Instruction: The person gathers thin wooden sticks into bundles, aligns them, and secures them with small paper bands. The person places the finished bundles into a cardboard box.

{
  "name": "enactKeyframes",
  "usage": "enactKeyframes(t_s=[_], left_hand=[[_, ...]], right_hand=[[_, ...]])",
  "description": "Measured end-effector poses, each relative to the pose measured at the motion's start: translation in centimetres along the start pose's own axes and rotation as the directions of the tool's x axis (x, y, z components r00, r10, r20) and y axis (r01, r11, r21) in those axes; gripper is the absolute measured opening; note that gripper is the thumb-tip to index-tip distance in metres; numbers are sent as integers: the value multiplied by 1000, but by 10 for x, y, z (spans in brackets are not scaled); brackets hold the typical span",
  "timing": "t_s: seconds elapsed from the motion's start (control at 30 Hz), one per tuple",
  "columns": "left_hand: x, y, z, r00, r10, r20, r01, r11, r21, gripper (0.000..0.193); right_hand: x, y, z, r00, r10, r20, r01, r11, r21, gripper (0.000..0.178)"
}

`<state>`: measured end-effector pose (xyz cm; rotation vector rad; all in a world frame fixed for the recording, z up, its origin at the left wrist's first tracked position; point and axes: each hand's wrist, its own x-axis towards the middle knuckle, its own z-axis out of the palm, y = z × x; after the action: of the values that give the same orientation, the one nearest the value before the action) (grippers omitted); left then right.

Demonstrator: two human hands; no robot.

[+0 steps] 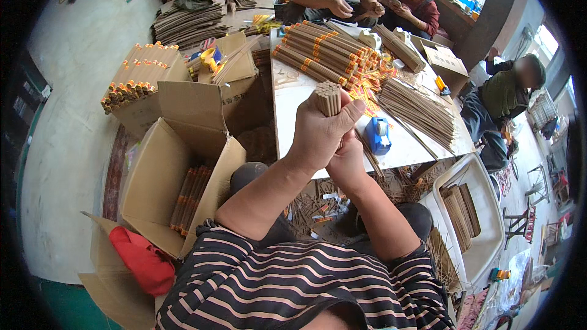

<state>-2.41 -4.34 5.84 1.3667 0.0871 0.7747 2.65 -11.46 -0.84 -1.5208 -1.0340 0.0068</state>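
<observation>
A bundle of thin brown sticks, which look like incense sticks (329, 101), stands upright in my grip over the near edge of the white table (293, 140). My left hand (319, 127) is wrapped round the bundle just below its top. Lower down, my right hand (347, 157) is closed against the bundle and partly covered by the left. The bundle's lower end is hidden behind my hands. Right of my hands sits a blue tape dispenser (378, 136). Loose sticks (419, 110) lie fanned beyond it, beside orange and yellow paper bands (365, 95).
Finished bundles (327, 49) are stacked on the table's far side. An open carton (143, 189) with several bundles stands at my left, near a red cloth (143, 263). A white tub (489, 226) with sticks is at my right. Other people sit beyond the table and at right.
</observation>
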Motion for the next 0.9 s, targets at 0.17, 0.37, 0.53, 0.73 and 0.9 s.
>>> enactKeyframes(t_s=[0.17,0.37,0.53,0.73,0.9], left_hand=[[-13,14,-5,959,-126,254,178,965,-194,27],[-22,15,14,993,16,116,-7,997,-74,30],[-34,29,15,984,61,169,-75,994,81,29],[-39,76,10,957,53,285,-162,912,376,24],[-48,57,4,884,-112,453,-165,833,528,28]], right_hand=[[-16,-16,-4,972,170,161,-219,901,374,35],[-24,-33,-1,997,35,-71,-7,930,367,42],[-33,-31,-14,990,70,126,-72,997,14,57],[-29,-64,-58,985,-21,168,-27,959,283,57],[-28,-104,-84,987,-157,-23,155,984,-84,46]])
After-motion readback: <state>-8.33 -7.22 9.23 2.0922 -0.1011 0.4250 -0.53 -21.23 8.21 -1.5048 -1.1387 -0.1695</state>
